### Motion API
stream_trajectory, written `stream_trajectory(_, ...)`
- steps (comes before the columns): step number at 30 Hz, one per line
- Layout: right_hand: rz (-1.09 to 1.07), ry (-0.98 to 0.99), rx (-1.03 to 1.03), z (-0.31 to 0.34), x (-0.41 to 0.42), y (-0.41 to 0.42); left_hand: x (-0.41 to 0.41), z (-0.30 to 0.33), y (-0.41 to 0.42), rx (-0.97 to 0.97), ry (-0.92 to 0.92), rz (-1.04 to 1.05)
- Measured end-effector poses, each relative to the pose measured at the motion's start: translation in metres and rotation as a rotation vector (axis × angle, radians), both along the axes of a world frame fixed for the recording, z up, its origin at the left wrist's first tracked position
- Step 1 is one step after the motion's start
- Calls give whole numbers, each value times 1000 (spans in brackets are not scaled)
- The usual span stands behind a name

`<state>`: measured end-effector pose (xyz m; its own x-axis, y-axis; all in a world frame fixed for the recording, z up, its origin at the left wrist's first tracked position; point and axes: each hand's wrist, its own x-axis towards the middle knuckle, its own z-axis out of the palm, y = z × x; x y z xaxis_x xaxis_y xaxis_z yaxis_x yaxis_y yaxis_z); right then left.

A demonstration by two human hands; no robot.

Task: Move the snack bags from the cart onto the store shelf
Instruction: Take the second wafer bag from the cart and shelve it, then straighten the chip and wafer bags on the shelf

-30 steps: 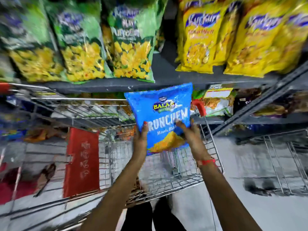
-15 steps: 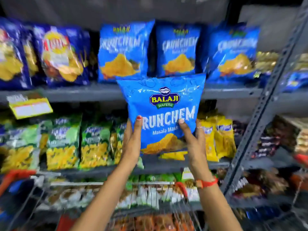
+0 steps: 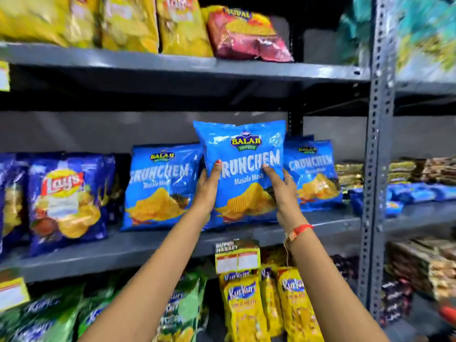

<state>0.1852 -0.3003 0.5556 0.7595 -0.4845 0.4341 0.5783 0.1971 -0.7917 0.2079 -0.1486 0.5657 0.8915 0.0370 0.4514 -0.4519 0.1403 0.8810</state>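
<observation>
I hold a blue Balaji Crunchem bag upright with both hands over the grey middle shelf. My left hand grips its left edge and my right hand its right edge, thumbs on the front. The bag's bottom is at the shelf board, between two matching Crunchem bags, one on the left and one on the right. The cart is out of view.
Dark blue Lay's bags stand left on the same shelf. Yellow and red bags fill the shelf above. Green bags and yellow Kurkure bags sit below. A grey perforated upright bounds the bay on the right.
Both hands have lifted the blue bag from over the cart up to the middle shelf and pushed it in between the matching bags. The view has tilted up and the cart has left it.
</observation>
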Motion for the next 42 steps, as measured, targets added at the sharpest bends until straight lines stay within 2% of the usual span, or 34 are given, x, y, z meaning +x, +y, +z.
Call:
stream_trajectory(6,18,167,-63,-4,68,-15,50,-8,-14,-71,87,-52)
stream_trajectory(10,11,205,-61,-19,92,-22,57,-19,-20,-67,96,-37)
stream_trajectory(13,-110,236,-101,-25,92,-21,56,-22,-20,-31,49,-9)
stream_trajectory(15,-277,217,-184,-28,84,-16,53,-25,-19,-14,-10,35)
stream_trajectory(17,-424,154,-247,-29,71,-10,43,-29,-20,-17,-65,123)
stream_trajectory(19,-475,70,-271,-26,56,-2,29,-31,-17,-29,-177,248)
stream_trajectory(25,-318,-90,-303,-15,16,50,-15,-27,15,-24,-472,426)
stream_trajectory(29,-115,-149,-329,-15,4,99,-32,-31,70,-27,-523,613)
stream_trajectory(32,5,-154,-352,-17,-1,144,-41,-38,128,-40,-455,730)
stream_trajectory(37,233,-1,-448,-30,5,225,-41,-55,221,67,-177,990)
stream_trajectory(42,358,112,-547,-36,20,290,-32,-53,279,116,124,937)
